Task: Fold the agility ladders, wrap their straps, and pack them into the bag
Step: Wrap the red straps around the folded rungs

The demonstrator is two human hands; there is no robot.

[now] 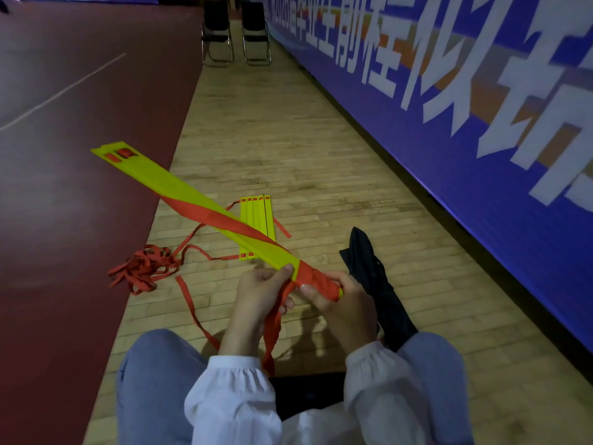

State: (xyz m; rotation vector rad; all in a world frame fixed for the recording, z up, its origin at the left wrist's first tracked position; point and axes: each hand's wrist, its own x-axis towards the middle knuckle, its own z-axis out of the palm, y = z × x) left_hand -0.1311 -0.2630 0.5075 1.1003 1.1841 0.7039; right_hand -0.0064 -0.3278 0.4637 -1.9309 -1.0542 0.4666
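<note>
Your right hand [340, 303] is curled round the wrapped end of the folded yellow ladder [192, 200], which sticks out up and off to the left. Your left hand [260, 293] pinches the red strap [276, 319] right next to it, thumb on the rungs. The second ladder [255, 226] lies flat on the floor [288, 139] just past both hands. The black bag [369, 268] sits just right of your right hand.

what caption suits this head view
Left hand wraps red fabric strap round folded yellow plastic ladder rungs gripped by right hand

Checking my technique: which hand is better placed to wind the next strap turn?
Left: the left hand holds the loose red strap, while the right hand grips the ladder bundle by its wrapped end.
</note>
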